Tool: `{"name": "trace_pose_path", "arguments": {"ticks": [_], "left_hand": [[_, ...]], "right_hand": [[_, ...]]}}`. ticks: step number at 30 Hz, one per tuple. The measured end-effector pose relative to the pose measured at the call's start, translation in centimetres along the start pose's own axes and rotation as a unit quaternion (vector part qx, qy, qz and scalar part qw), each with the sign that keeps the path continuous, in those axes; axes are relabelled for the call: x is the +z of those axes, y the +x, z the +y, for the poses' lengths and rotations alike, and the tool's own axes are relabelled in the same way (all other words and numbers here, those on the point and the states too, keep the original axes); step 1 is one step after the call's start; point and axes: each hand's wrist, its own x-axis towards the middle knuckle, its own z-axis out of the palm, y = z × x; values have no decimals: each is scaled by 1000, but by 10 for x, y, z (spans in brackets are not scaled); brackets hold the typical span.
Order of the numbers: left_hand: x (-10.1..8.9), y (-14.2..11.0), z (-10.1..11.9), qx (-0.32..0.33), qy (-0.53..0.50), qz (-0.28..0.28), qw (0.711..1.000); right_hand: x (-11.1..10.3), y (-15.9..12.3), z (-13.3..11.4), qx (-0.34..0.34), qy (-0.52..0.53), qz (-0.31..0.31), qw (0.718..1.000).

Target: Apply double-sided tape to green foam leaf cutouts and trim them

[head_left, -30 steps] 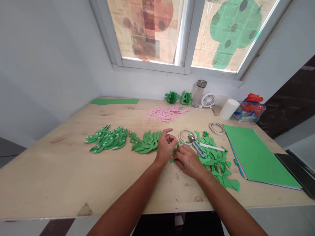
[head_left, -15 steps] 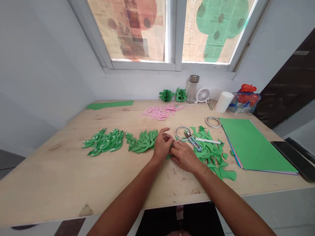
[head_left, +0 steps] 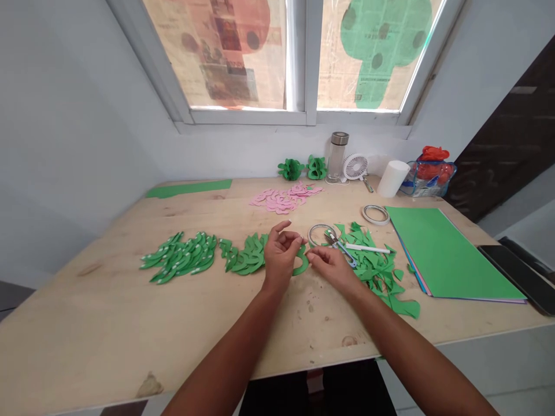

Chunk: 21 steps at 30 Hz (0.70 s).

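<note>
My left hand (head_left: pixel 280 254) pinches a curved green paper cutout (head_left: pixel 302 264) between thumb and finger above the table. Close beside its right edge, my right hand (head_left: pixel 333 267) has its fingertips pressed together; anything between them is too small to make out. Just left of my left hand lies a pile of curved green cutouts (head_left: pixel 248 259). Farther left is another pile of green cutouts (head_left: pixel 182 257) dotted with small white patches. Small blue-handled snips (head_left: pixel 342 247) rest by a roll of tape (head_left: pixel 319 226), right of my hands.
Green paper scraps (head_left: pixel 370 271) spread under a white pen (head_left: pixel 368 248). A second tape roll (head_left: pixel 376 215) and a stack of coloured sheets (head_left: pixel 446 254) lie right, beside a phone (head_left: pixel 515 277). Pink cutouts (head_left: pixel 280 199), a glass bottle (head_left: pixel 337 157) and a small fan (head_left: pixel 355 166) are at the back.
My hands have drawn slightly apart, and the green cutout in my left hand now shows more. My right hand has shifted a little to the right. The view has tilted slightly.
</note>
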Motion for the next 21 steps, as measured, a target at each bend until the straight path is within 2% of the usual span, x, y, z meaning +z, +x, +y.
{"name": "trace_pose_path", "arguments": {"ticks": [3, 6, 12, 16, 21], "left_hand": [[3, -5, 3, 16, 10, -9, 1000], [6, -9, 5, 23, 15, -17, 999], [6, -10, 10, 28, -10, -33, 999], [3, -7, 13, 38, -10, -17, 999], [3, -7, 14, 10, -1, -38, 999]], "right_hand": [[2, -1, -4, 16, 87, -53, 995], [4, -1, -3, 36, 137, -62, 988], [5, 1, 2, 58, 136, -16, 989], [1, 1, -2, 81, 156, 33, 984], [-2, 0, -9, 95, 188, 59, 976]]}}
